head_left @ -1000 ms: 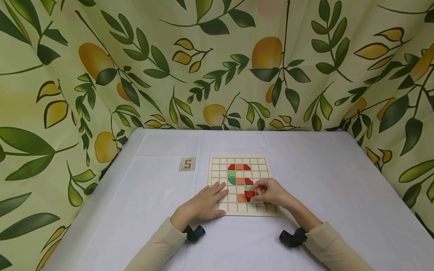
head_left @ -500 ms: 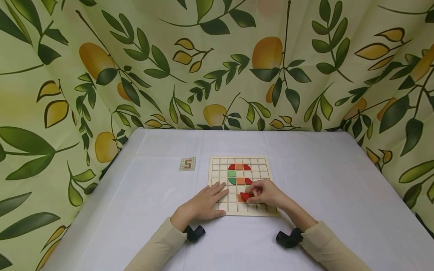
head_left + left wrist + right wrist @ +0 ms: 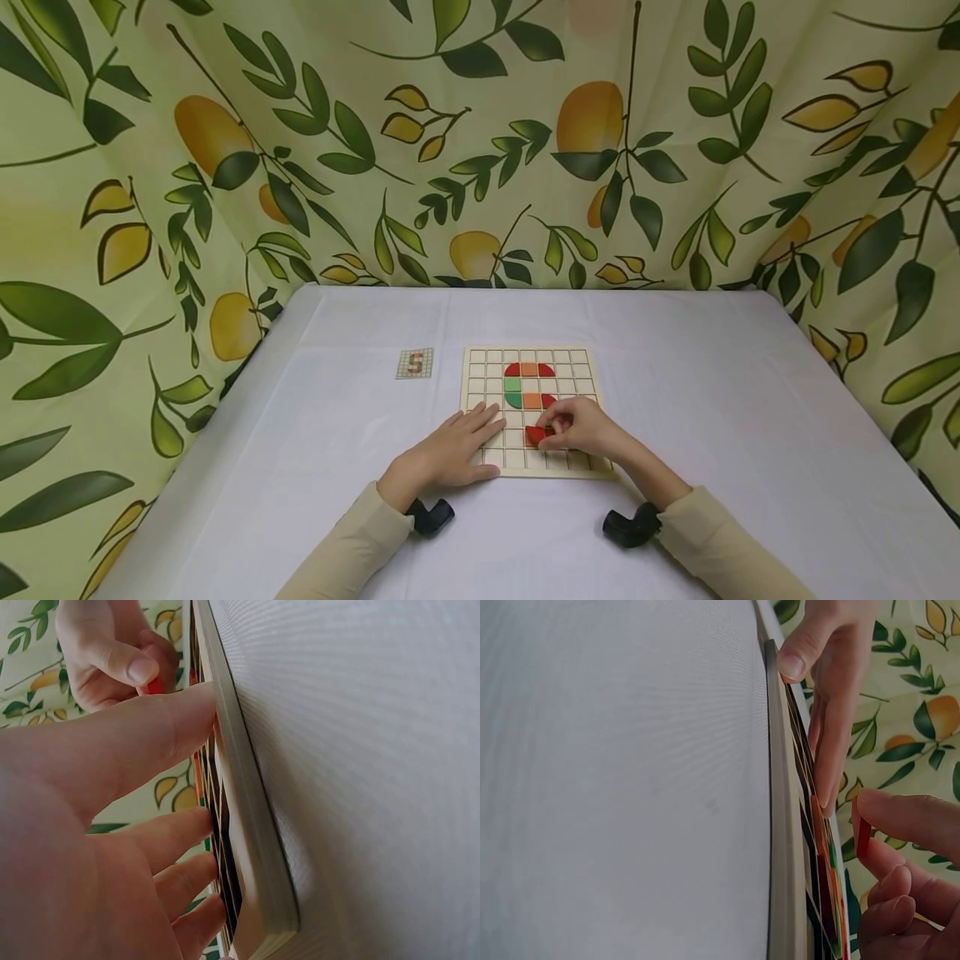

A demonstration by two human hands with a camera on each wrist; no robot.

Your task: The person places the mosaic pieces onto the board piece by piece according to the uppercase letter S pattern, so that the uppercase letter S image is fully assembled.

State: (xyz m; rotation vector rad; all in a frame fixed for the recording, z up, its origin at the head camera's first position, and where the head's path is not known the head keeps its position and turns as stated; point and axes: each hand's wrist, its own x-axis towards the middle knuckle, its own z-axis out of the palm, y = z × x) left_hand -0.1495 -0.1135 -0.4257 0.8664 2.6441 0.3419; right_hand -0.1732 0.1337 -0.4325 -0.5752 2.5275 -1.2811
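A square wooden grid board (image 3: 570,386) lies on the white table, with red, orange and green tiles set in some of its cells. My left hand (image 3: 453,450) rests on the board's near left part, fingers spread; in the left wrist view its thumb (image 3: 161,724) reaches the board's edge. Between thumb and fingers my right hand (image 3: 588,429) pinches a red quarter-round tile (image 3: 534,435). The right wrist view shows this tile (image 3: 861,829) edge-on, raised off the board. From the head view, it overlaps the lower coloured cells, and the right fingers hide some tiles.
Left of the board lies a small pattern card (image 3: 415,364) bearing a coloured S shape on a grid. A leaf-and-fruit patterned curtain (image 3: 480,167) surrounds the back and sides of the table. Black devices (image 3: 633,527) sit at both wrists.
My right hand has shifted slightly left over the board with the red tile, which now covers the lower orange cell in the head view. The left hand stays in place.
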